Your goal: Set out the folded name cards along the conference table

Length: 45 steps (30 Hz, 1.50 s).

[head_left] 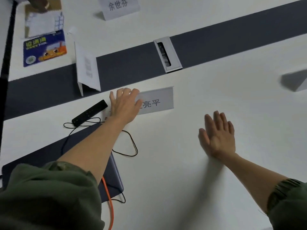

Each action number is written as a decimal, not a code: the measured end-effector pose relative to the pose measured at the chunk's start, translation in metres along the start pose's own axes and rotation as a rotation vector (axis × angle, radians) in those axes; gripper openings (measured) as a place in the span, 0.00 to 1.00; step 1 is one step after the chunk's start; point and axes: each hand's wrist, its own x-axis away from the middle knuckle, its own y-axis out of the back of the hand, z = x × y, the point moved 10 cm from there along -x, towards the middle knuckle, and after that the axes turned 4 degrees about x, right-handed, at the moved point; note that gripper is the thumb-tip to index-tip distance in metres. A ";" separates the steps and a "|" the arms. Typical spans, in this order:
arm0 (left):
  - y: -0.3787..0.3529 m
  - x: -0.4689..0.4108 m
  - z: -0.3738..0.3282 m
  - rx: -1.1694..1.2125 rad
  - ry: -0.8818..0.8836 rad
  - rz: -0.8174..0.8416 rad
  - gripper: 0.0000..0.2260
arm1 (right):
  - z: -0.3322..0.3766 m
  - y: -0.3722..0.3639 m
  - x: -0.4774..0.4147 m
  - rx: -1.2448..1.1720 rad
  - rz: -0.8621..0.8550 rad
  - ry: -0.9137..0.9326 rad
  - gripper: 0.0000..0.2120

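A folded name card (157,101) with printed characters stands on the white conference table (199,188), just on my side of the dark centre strip (132,67). My left hand (124,105) lies on the card's left end with fingers spread, thumb over its front face. My right hand (217,135) hovers flat and open over the bare table, holding nothing, below and right of the card. Another name card (87,67) stands side-on across the strip. A third card (118,7) stands at the far side. A grey folded card (295,80) sits at the right edge.
A black remote (89,112) and a looping black cable (129,146) lie left of the card. A dark laptop (109,180) with an orange cable (110,205) sits under my left arm. A cable port (167,54) is set in the strip. A blue packet (44,48) lies far left.
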 end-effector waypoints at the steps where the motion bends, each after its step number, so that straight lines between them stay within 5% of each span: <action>1: 0.000 0.002 -0.003 0.011 -0.016 -0.013 0.16 | -0.001 0.001 0.000 0.001 0.000 -0.003 0.29; 20: -0.024 0.073 -0.049 -0.060 -0.182 0.158 0.17 | -0.001 0.003 -0.001 -0.012 0.011 -0.009 0.30; 45: -0.004 0.091 -0.048 -0.040 -0.198 -0.042 0.22 | 0.005 0.000 -0.004 0.043 0.057 0.011 0.30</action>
